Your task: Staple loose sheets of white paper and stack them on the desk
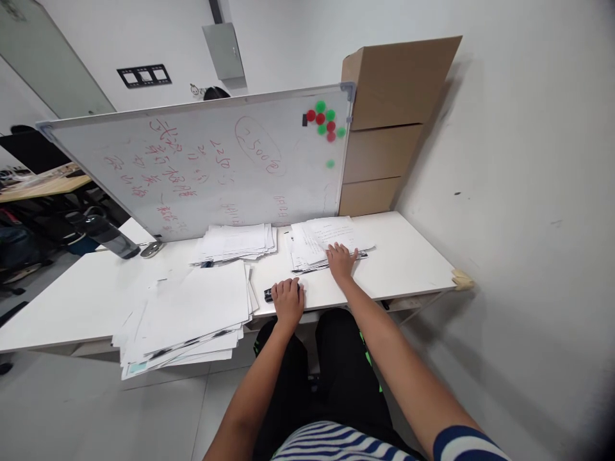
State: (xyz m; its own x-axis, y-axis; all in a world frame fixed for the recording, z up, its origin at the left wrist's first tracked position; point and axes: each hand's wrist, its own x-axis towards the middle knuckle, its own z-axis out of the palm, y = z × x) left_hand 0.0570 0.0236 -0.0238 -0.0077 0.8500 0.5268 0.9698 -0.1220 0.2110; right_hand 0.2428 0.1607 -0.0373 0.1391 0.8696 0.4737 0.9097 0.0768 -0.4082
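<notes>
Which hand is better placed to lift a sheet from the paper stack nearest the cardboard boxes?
Likely the right hand: it rests on that paper stack, whereas the left hand lies over a black object near the front of the desk.

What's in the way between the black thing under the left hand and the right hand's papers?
Nothing visible besides the left hand partly covering the black thing; white tabletop lies between it and the papers under the right hand.
</notes>
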